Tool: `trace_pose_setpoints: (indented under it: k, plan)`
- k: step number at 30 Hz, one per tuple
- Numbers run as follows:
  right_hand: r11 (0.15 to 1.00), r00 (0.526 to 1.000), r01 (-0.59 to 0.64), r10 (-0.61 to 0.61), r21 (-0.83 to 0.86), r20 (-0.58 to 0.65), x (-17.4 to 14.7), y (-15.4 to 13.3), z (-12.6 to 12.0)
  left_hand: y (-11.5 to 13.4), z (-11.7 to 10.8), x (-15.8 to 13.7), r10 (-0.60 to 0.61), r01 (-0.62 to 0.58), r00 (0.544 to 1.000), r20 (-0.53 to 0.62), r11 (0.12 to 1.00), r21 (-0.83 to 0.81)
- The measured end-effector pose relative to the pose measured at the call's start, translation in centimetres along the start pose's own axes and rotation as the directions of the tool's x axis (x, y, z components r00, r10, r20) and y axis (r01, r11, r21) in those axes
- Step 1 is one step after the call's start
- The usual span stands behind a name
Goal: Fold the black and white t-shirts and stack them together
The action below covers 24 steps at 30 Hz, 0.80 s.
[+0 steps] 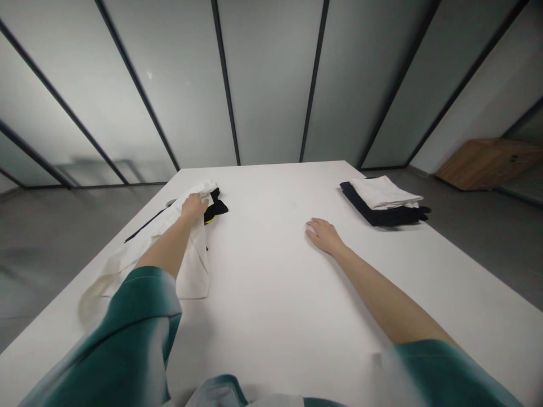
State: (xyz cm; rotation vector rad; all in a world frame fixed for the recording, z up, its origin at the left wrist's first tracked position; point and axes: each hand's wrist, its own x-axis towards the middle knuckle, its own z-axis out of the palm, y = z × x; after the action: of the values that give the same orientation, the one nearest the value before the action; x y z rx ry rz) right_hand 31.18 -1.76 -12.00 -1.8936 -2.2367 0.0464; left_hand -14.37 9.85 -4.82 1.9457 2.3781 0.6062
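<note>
My left hand (195, 206) is closed on the upper part of a white cloth garment (193, 268), which lies loosely spread along the left side of the table. Dark cloth (216, 208) with a bit of yellow shows just right of that hand, partly under the white fabric. A thin black strip (146, 227) pokes out on the garment's left side. Over the bare middle-right of the tabletop, my right hand (324, 234) is open with its fingers slightly apart and holds nothing. Whether it touches the surface is hard to tell.
On the right edge of the white table (263, 271) sits a folded stack, with white cloth (386, 193) on top of black cloth (373, 215). Frosted glass panels (271, 85) stand beyond the far edge. A wooden cabinet (483, 164) is on the floor at far right.
</note>
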Motion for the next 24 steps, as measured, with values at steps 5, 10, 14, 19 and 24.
trace_pose_setpoints:
  k: [5, 10, 14, 19, 24]
  plan:
    - [1.000, 1.000, -0.012, 0.012, 0.013, -0.004, 0.0, -0.2, -0.1, 0.7, -4.5, 2.1, -0.087, -0.002, 0.988, -0.129, 0.823, -0.567]
    - [1.000, 1.000, -0.004, 0.004, 0.019, -0.009, 0.0, -0.1, -0.1, 1.5, -6.2, 1.1, 0.172, -0.159, 0.984, -0.048, 0.720, -0.675]
    - [1.000, 1.000, -0.012, 0.012, 0.022, -0.011, 0.0, -0.2, -0.2, 2.3, -2.6, -3.0, 0.373, -0.328, 0.910, 0.181, 0.914, -0.238]
    - [0.999, 1.000, -0.027, 0.027, 0.023, -0.003, 0.0, -0.4, -0.4, 3.0, 2.8, -7.4, 0.223, -0.249, 0.942, 0.251, 0.966, 0.076]
    - [0.999, 1.000, -0.020, 0.021, 0.033, -0.015, 0.0, -0.3, -0.3, 4.8, 3.0, -7.0, 0.080, -0.055, 0.987, 0.141, 0.983, -0.177]
